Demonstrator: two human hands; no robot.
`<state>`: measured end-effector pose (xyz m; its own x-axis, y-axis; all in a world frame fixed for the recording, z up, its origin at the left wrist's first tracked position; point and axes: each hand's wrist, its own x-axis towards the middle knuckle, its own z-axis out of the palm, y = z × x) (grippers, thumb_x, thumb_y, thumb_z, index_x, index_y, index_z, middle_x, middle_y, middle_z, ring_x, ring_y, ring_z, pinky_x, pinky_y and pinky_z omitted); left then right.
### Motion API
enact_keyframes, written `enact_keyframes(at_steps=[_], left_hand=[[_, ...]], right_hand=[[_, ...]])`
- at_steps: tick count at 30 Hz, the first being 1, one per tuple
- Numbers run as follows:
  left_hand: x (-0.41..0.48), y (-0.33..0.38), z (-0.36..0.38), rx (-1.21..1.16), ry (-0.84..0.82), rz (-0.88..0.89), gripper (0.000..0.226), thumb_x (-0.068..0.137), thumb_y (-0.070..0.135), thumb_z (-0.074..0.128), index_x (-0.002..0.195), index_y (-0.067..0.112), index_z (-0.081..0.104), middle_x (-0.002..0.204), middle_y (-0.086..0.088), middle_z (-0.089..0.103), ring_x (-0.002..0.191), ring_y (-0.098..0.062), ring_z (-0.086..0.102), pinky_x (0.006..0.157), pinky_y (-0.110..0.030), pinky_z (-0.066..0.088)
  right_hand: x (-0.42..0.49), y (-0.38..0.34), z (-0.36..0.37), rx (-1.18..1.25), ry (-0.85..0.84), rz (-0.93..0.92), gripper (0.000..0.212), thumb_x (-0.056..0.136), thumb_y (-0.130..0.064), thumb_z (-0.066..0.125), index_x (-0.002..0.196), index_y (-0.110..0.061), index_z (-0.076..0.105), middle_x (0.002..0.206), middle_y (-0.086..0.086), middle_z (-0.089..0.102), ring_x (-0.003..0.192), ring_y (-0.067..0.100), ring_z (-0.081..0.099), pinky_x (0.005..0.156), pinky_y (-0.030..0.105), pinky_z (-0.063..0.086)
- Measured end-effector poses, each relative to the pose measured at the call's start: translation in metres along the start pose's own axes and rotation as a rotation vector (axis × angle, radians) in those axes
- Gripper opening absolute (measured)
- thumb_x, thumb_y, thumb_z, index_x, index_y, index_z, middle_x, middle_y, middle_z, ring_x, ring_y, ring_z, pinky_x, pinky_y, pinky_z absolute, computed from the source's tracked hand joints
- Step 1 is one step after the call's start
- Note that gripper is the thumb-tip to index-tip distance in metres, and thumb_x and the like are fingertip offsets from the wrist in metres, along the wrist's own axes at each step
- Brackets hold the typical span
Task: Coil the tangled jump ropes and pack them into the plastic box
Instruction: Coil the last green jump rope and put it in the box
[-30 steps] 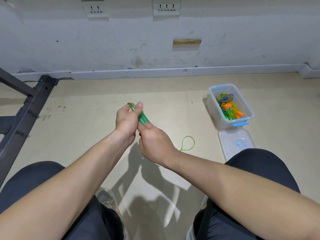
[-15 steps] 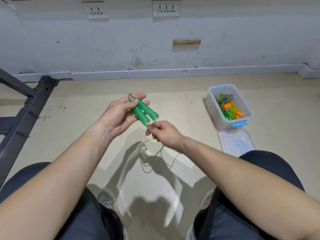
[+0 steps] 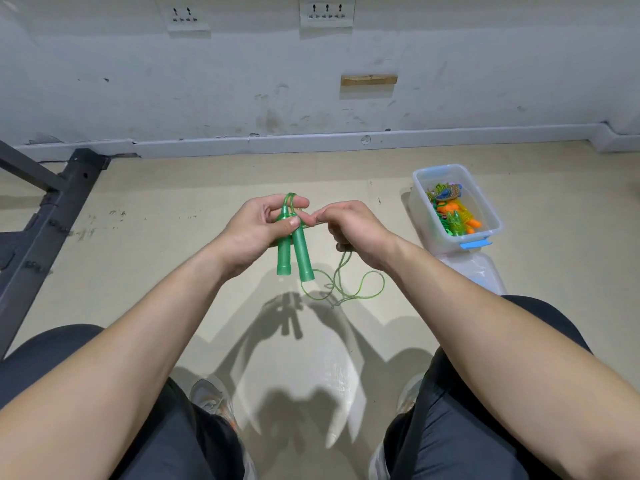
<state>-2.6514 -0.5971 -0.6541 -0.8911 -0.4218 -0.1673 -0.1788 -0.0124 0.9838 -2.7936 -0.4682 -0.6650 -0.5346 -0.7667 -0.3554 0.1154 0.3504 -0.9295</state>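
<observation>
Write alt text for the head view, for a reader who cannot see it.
A person's left hand grips two green handles side by side while the right hand holds the green cord, whose loops hang below. On the floor to the right, an open box holds more coloured ropes, its lid beside it.

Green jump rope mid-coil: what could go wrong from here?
1. The loose cord below the right hand hangs in crossed loops; pulling it in may knot it.
2. The left hand grips the green handles only near their tops; winding tension might twist them out.
3. The plastic box already holds ropes; a slack coil may spring open there.
</observation>
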Motion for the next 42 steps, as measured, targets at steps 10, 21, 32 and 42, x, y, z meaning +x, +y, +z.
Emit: enact_keyframes(at_steps=[10,21,32,42], left_hand=[[-0.009,-0.001,-0.005,-0.136,-0.379,-0.125,0.03,0.092,0.01,0.057,0.121,0.002,0.058,0.095,-0.004,0.064,0.107,-0.046,0.068,0.102,-0.045,0.051],[-0.007,-0.002,-0.004,-0.135,-0.209,-0.215,0.018,0.089,0.009,0.056,0.104,0.007,0.065,0.095,-0.002,0.067,0.09,-0.032,0.072,0.091,-0.039,0.054],[-0.003,-0.016,0.03,-0.167,0.381,-0.208,0.011,0.092,0.011,0.072,0.101,0.006,0.071,0.073,-0.002,0.066,0.056,-0.019,0.063,0.06,-0.029,0.053],[-0.001,-0.024,0.032,-0.087,0.408,-0.214,0.017,0.091,0.005,0.069,0.109,0.003,0.069,0.085,-0.008,0.065,0.057,-0.02,0.067,0.064,-0.031,0.059]], right_hand=[[-0.001,-0.003,-0.007,-0.082,-0.163,-0.058,0.017,0.092,-0.011,0.063,0.08,-0.017,0.073,0.067,-0.002,0.052,0.057,0.015,0.036,0.055,0.028,0.031],[-0.004,-0.006,-0.011,-0.156,-0.132,-0.146,0.015,0.092,-0.022,0.072,0.079,-0.015,0.07,0.052,-0.012,0.036,0.051,0.01,0.027,0.052,0.029,0.019],[0.0,0.001,0.007,-0.549,0.019,-0.246,0.016,0.1,-0.028,0.053,0.092,-0.019,0.063,0.075,-0.012,0.055,0.064,0.0,0.05,0.053,0.011,0.035],[0.005,0.005,0.01,-0.538,0.049,-0.28,0.014,0.1,-0.025,0.052,0.09,-0.018,0.059,0.08,-0.009,0.065,0.069,-0.001,0.054,0.056,0.008,0.038]])
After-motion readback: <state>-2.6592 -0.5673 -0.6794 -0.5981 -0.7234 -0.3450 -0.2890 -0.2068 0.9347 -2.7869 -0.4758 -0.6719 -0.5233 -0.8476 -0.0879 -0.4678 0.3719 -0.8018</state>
